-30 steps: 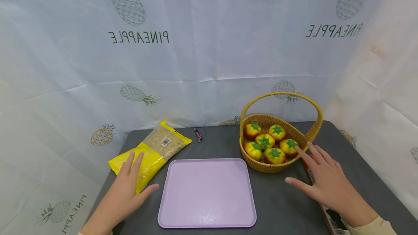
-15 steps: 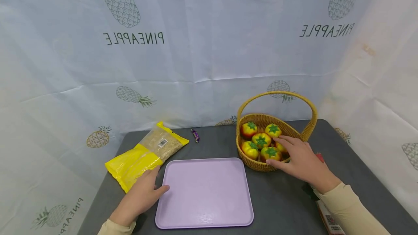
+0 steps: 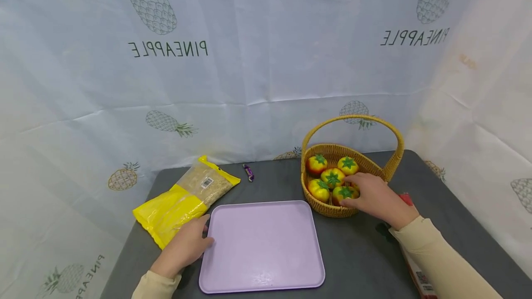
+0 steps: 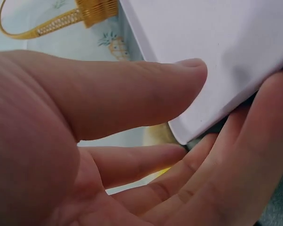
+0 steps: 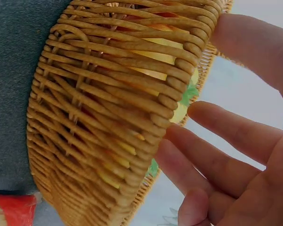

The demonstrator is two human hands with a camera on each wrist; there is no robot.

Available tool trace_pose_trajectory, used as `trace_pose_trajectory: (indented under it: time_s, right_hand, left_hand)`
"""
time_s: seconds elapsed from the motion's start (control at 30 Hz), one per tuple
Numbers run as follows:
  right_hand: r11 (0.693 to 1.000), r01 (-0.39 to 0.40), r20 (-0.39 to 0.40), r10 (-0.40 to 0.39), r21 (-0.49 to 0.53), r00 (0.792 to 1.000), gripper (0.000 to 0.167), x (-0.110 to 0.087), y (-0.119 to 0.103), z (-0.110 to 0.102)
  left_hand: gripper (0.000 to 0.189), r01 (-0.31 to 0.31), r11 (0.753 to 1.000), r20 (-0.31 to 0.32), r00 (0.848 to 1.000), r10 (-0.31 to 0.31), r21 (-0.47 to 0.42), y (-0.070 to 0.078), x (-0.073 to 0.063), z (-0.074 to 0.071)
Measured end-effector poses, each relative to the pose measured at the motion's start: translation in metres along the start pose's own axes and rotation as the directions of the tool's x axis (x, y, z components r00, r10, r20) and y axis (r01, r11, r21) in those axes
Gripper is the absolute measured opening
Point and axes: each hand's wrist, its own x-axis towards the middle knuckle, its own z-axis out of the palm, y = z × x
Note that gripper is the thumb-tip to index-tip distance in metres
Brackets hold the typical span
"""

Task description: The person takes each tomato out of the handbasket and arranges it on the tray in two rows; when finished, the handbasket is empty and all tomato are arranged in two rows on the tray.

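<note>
The basket (image 3: pixel 330 212) of fruit (image 3: pixel 332 177) stands at two o'clock from the tray (image 3: pixel 263 243); the right hand (image 3: pixel 376 196) has come over its four-o'clock rim, loose, gripping nothing. The left hand (image 3: pixel 183 246), also unclenched, has swung to the tray's nine-o'clock edge, putting both within reach.

A bag (image 3: pixel 188 199) lies left of the tray (image 3: pixel 262 246), a basket (image 3: pixel 326 209) holding fruits (image 3: pixel 332 178) behind right

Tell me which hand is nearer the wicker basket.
Right: right hand at the rim of the wicker basket; left hand farther off, at the left edge of the lilac tray.
</note>
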Motion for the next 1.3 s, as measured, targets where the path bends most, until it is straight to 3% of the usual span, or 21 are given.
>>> trace_pose_trajectory:
  time_s: [0.23,0.73,1.1,1.3]
  right_hand:
    - [1.000,0.004,0.038,-0.003,-0.021,0.999,0.053,0.010,-0.006,0.002]
    - [0.998,-0.028,0.099,0.033,-0.049,0.995,0.048,0.017,-0.002,0.009]
    - [0.999,-0.040,0.073,0.041,-0.015,0.996,0.052,0.017,-0.005,-0.002]
    - [0.999,-0.017,-0.002,0.017,-0.040,1.000,0.054,0.020,-0.022,-0.015]
  left_hand:
    - [0.073,0.024,0.995,0.036,0.999,-0.021,-0.096,-0.002,0.001,-0.001]
    - [0.072,-0.005,0.989,0.054,0.998,0.013,-0.145,-0.008,0.005,-0.003]
    - [0.072,-0.012,0.982,0.083,0.996,0.028,-0.190,-0.016,0.010,-0.006]
    - [0.072,-0.021,0.977,0.079,0.996,0.038,-0.213,-0.018,0.008,-0.005]
